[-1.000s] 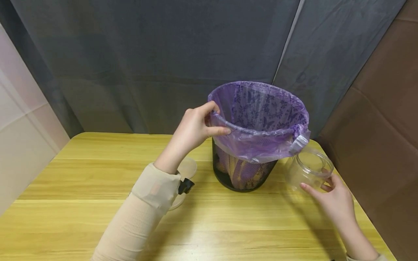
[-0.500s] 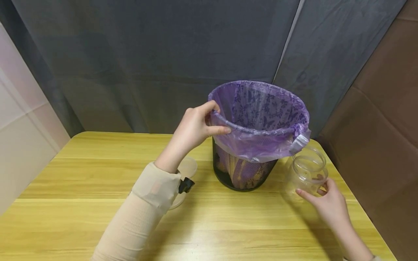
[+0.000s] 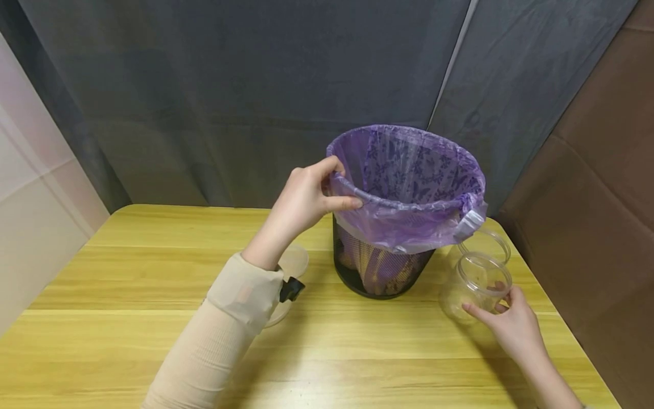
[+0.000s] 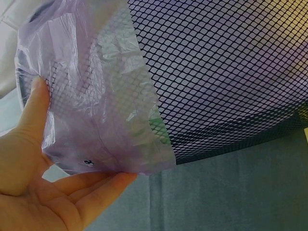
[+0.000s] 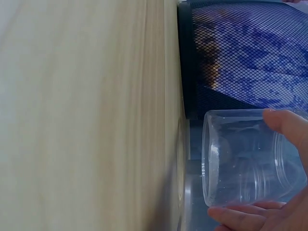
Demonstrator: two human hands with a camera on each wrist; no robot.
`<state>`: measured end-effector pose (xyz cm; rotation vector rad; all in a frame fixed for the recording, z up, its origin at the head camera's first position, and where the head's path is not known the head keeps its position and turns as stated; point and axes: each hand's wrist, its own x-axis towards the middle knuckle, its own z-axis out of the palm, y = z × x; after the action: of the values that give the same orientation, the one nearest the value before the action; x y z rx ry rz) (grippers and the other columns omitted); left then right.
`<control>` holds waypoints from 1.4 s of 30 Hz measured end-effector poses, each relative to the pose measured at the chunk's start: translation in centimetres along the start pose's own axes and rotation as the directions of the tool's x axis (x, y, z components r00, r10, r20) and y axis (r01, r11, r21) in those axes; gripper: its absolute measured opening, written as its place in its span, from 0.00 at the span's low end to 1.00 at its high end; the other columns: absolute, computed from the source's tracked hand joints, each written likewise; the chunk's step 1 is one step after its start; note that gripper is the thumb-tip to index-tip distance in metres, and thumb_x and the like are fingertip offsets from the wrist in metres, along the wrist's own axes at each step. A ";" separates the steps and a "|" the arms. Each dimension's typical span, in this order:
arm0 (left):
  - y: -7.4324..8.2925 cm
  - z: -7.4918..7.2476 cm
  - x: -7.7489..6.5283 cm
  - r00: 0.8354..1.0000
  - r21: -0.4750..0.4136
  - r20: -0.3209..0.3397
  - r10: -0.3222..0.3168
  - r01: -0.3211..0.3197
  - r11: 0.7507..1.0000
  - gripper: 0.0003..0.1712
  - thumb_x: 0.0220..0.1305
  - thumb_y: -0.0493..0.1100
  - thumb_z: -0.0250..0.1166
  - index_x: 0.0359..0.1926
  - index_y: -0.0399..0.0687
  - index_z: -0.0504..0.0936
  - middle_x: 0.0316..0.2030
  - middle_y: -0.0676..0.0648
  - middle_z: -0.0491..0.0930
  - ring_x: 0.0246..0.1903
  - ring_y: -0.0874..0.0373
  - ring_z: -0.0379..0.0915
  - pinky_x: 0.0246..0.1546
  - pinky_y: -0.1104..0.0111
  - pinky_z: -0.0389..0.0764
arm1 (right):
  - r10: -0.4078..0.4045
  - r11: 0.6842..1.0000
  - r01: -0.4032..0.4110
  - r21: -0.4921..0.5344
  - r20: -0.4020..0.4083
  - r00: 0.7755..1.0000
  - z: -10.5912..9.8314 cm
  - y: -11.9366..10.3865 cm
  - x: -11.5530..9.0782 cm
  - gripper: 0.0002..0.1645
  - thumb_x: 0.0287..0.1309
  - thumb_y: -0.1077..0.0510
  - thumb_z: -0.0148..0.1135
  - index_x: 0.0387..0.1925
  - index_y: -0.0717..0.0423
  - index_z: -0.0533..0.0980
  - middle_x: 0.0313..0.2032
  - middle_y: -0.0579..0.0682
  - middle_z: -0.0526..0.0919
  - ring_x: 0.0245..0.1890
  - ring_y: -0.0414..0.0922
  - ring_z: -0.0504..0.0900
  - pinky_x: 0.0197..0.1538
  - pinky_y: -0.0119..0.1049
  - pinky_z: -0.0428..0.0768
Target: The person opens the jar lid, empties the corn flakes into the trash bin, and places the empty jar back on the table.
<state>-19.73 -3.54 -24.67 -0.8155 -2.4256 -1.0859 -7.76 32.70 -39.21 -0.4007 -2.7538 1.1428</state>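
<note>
A black mesh wastebasket [image 3: 380, 278], lined with a purple patterned trash bag [image 3: 398, 224], stands toward the back of the wooden table. At the left of its rim, my left hand [image 3: 301, 196] grips the bag-covered edge; its thumb lies on the folded-over plastic in the left wrist view. My right hand [image 3: 516, 329] holds a clear plastic jar [image 3: 475, 307], thumb on one side and fingers on the other. In the right wrist view, a narrow gap shows between the upright jar's base [image 5: 208, 159] and the table. Another clear jar [image 3: 503, 245] stands just behind, partly hidden.
Two clear round lids lie on the table [image 3: 153, 341] near my left forearm: a back lid [image 3: 296, 261] and a front lid [image 3: 280, 314], partly covered by the sleeve. A grey curtain [image 3: 255, 102] hangs behind, and brown cloth [image 3: 587, 170] borders the right side.
My right hand has brought the jar down and slightly left, toward the front, away from the other jar, which shows more clearly now. The left hand keeps its hold on the wastebasket's rim.
</note>
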 end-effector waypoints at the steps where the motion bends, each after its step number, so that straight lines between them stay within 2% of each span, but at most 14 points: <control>1: 0.0 0.0 0.0 1.000 0.000 -0.001 0.000 0.000 1.000 0.23 0.48 0.50 0.76 0.37 0.47 0.73 0.20 0.49 0.66 0.20 0.57 0.59 0.21 0.66 0.61 | 0.007 1.000 -0.007 -0.001 0.008 1.000 0.0 0.0 0.0 0.60 0.49 0.38 0.70 0.68 0.69 0.51 0.64 0.70 0.61 0.58 0.68 0.66 0.53 0.59 0.69; 13: 0.1 -0.1 0.0 1.000 0.001 0.002 -0.004 0.004 1.000 0.23 0.48 0.50 0.76 0.38 0.47 0.73 0.20 0.48 0.66 0.20 0.57 0.59 0.22 0.66 0.61 | 0.066 0.998 -0.066 -0.003 0.075 0.995 -0.4 0.7 0.1 0.63 0.50 0.37 0.69 0.69 0.70 0.46 0.67 0.74 0.53 0.60 0.69 0.63 0.55 0.61 0.66; 36: 0.1 0.0 0.0 1.000 -0.001 0.005 -0.001 0.001 1.000 0.23 0.49 0.50 0.76 0.38 0.47 0.73 0.20 0.49 0.66 0.20 0.57 0.59 0.22 0.66 0.61 | 0.084 0.996 -0.085 0.008 0.106 0.991 -0.5 2.0 0.1 0.63 0.49 0.38 0.70 0.67 0.72 0.46 0.64 0.74 0.55 0.58 0.69 0.64 0.54 0.61 0.67; 42: 0.1 0.0 -0.1 1.000 -0.010 0.013 -0.014 0.014 1.000 0.23 0.50 0.50 0.75 0.39 0.47 0.73 0.20 0.49 0.65 0.20 0.57 0.58 0.21 0.66 0.61 | 0.044 0.999 -0.044 0.002 0.109 0.993 -0.3 2.3 0.1 0.61 0.50 0.40 0.71 0.65 0.73 0.47 0.60 0.70 0.62 0.54 0.63 0.68 0.48 0.52 0.71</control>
<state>-19.65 -3.53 -24.67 -0.8126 -2.4422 -1.1016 -7.30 34.50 -40.62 -0.4126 -2.8484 1.2158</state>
